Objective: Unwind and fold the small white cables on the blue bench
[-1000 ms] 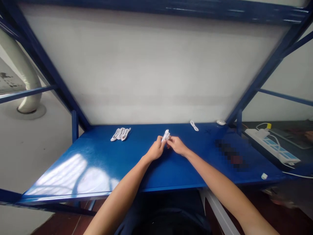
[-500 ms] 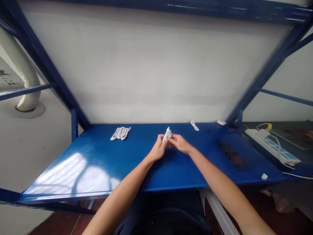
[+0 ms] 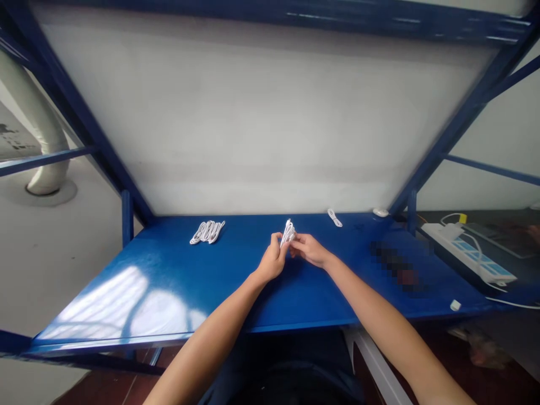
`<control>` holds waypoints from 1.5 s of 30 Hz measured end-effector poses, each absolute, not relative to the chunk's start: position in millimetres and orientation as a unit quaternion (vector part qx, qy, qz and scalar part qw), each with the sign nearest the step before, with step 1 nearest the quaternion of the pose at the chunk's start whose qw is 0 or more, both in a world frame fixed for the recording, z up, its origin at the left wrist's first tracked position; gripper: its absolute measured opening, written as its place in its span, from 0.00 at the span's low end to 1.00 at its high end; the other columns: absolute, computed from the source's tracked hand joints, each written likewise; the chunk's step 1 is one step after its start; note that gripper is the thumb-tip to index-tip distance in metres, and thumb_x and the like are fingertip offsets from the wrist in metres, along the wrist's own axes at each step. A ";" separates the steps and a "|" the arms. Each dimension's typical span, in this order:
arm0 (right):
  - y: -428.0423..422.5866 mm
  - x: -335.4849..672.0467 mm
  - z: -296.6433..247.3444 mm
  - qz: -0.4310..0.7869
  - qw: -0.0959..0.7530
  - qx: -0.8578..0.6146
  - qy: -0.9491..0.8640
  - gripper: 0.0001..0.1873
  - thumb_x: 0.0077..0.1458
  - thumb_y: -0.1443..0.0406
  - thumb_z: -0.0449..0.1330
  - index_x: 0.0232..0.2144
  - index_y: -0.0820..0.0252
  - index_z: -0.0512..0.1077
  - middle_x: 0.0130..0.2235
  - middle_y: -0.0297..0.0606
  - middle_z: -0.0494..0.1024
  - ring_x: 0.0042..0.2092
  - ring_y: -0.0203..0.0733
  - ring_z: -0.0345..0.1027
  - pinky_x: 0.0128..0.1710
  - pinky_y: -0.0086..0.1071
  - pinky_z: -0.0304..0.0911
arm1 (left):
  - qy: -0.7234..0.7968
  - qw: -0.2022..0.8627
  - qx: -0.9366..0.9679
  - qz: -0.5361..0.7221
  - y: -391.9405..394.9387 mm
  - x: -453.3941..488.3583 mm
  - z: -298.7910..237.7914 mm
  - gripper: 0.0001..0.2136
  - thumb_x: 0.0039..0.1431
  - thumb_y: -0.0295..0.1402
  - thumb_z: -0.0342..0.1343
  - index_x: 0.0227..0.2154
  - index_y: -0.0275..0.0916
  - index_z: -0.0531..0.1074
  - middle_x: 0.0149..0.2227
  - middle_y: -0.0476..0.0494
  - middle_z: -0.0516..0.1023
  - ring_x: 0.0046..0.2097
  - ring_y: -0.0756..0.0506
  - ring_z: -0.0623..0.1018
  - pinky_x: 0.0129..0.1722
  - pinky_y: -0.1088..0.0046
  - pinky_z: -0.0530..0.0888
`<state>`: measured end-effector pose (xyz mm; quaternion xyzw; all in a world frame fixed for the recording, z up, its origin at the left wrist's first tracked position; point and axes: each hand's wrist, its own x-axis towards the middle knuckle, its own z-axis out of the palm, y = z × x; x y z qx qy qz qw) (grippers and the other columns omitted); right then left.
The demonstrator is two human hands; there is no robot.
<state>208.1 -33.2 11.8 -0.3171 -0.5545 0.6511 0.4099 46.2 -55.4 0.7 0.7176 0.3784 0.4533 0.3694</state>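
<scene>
A white cable (image 3: 288,232), folded into a bundle, stands up between my two hands above the blue table (image 3: 236,292). My left hand (image 3: 273,257) is closed around its lower left side. On the right side, my right hand (image 3: 309,249) pinches the same bundle, with some fingertips hidden behind it. To the left lie several coiled white cables (image 3: 207,232) side by side. A single coiled white cable (image 3: 334,217) rests near the back edge, right of my hands.
A white rounded object (image 3: 380,212) sits at the back right corner. Further right is a white power strip (image 3: 470,253) with plugs and wires. A small white block (image 3: 455,305) lies near the front right edge. A blurred dark patch (image 3: 394,267) covers something on the table.
The cable bundle has turned and fanned out slightly, showing more of its loops. Both hands keep nearly the same place and hold.
</scene>
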 end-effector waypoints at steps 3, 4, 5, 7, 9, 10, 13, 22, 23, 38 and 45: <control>-33.2 205.0 10.2 0.667 0.410 -0.322 -0.532 0.15 0.47 0.57 0.66 0.31 0.62 0.73 0.25 0.32 0.71 0.28 0.33 0.65 0.31 0.31 0.60 | 0.382 0.360 0.721 0.453 -54.9 46.4 0.3 0.14 0.66 0.42 0.41 0.47 0.39 0.56 0.31 0.48 0.73 0.33 0.47 0.74 0.37 0.69 0.70; -33.6 203.8 10.3 0.669 0.411 -0.325 -0.527 0.14 0.47 0.57 0.66 0.31 0.62 0.73 0.25 0.31 0.71 0.28 0.33 0.64 0.31 0.30 0.60 | 0.383 0.356 0.723 0.452 -54.8 46.4 0.5 0.13 0.66 0.42 0.41 0.47 0.39 0.56 0.31 0.47 0.73 0.33 0.47 0.74 0.37 0.70 0.70; -34.2 202.5 10.6 0.670 0.413 -0.328 -0.523 0.14 0.47 0.57 0.66 0.30 0.62 0.73 0.25 0.31 0.71 0.27 0.33 0.64 0.31 0.30 0.59 | 0.387 0.350 0.725 0.449 -54.6 46.4 0.8 0.13 0.66 0.42 0.40 0.47 0.39 0.56 0.31 0.47 0.73 0.33 0.47 0.75 0.36 0.70 0.70; -35.8 200.3 12.1 0.668 0.416 -0.333 -0.520 0.13 0.47 0.58 0.66 0.30 0.62 0.73 0.24 0.31 0.71 0.27 0.32 0.64 0.30 0.30 0.59 | 0.405 0.329 0.734 0.435 -54.3 45.6 1.8 0.13 0.66 0.42 0.39 0.47 0.40 0.56 0.32 0.47 0.74 0.32 0.47 0.75 0.35 0.71 0.70; -37.6 198.9 14.0 0.667 0.417 -0.338 -0.517 0.13 0.47 0.58 0.66 0.30 0.62 0.72 0.24 0.31 0.71 0.27 0.32 0.64 0.29 0.30 0.60 | 0.439 0.297 0.745 0.406 -54.2 44.2 3.7 0.13 0.66 0.42 0.38 0.47 0.41 0.56 0.32 0.46 0.75 0.32 0.46 0.75 0.33 0.71 0.69; -38.4 198.5 14.9 0.669 0.417 -0.338 -0.514 0.13 0.47 0.58 0.66 0.29 0.62 0.72 0.25 0.31 0.71 0.27 0.32 0.64 0.29 0.30 0.60 | 0.458 0.278 0.751 0.387 -54.2 43.4 4.9 0.13 0.67 0.42 0.38 0.48 0.41 0.56 0.33 0.46 0.75 0.32 0.46 0.76 0.33 0.71 0.69; -40.4 197.8 17.3 0.681 0.406 -0.333 -0.510 0.15 0.47 0.56 0.66 0.31 0.63 0.71 0.26 0.33 0.72 0.27 0.33 0.66 0.29 0.30 0.62 | 0.502 0.229 0.771 0.317 -54.8 41.6 8.7 0.13 0.67 0.40 0.36 0.48 0.42 0.56 0.34 0.44 0.76 0.33 0.43 0.77 0.31 0.71 0.68; -42.3 193.9 17.7 0.627 0.404 -0.387 -0.543 0.19 0.47 0.52 0.65 0.26 0.63 0.70 0.24 0.33 0.73 0.25 0.33 0.65 0.26 0.29 0.61 | 0.505 0.192 0.813 0.218 -58.0 40.4 13.4 0.15 0.67 0.42 0.34 0.51 0.41 0.54 0.36 0.40 0.77 0.35 0.40 0.78 0.32 0.69 0.68; -42.9 194.2 18.6 0.630 0.406 -0.379 -0.544 0.18 0.46 0.53 0.65 0.26 0.63 0.70 0.24 0.33 0.73 0.25 0.33 0.65 0.27 0.29 0.61 | 0.493 0.198 0.816 0.227 -58.6 39.5 14.1 0.16 0.67 0.42 0.34 0.51 0.41 0.54 0.36 0.41 0.77 0.36 0.41 0.78 0.33 0.69 0.68; -40.4 204.6 23.4 0.698 0.407 -0.336 -0.484 0.12 0.43 0.63 0.69 0.27 0.64 0.72 0.24 0.32 0.72 0.27 0.32 0.65 0.30 0.28 0.62 | 0.424 0.315 0.764 0.371 -55.8 39.9 10.1 0.12 0.66 0.41 0.38 0.47 0.42 0.59 0.31 0.49 0.73 0.28 0.49 0.71 0.30 0.74 0.66; -38.6 204.0 21.0 0.688 0.405 -0.356 -0.486 0.11 0.40 0.66 0.70 0.28 0.64 0.76 0.27 0.34 0.74 0.28 0.31 0.65 0.31 0.29 0.63 | 0.416 0.374 0.698 0.447 -48.5 43.3 0.1 0.10 0.65 0.40 0.41 0.42 0.40 0.59 0.25 0.55 0.65 0.24 0.53 0.64 0.27 0.78 0.64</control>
